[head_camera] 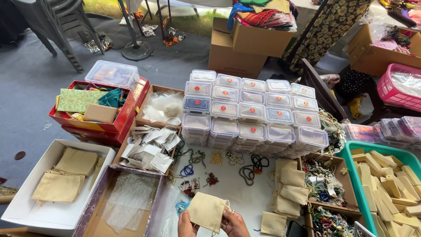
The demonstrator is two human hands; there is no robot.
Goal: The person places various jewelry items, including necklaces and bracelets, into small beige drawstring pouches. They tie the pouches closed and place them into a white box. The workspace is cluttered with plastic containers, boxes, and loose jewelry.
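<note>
A small beige cloth pouch is held up at the bottom centre of the head view. My left hand grips its lower left corner and my right hand grips its right side by the opening. Just behind the pouch, on a white sheet, lie several beaded bracelets in blue, red and dark colours. To the right sits a heap of more beige pouches. Only the fingers and part of each hand show; the wrists are cut off by the frame edge.
Stacks of clear lidded plastic boxes stand behind the sheet. A white box with flat beige pouches sits at left, a cardboard box with plastic bags beside it, a teal basket of wooden blocks at right, and cardboard boxes farther back.
</note>
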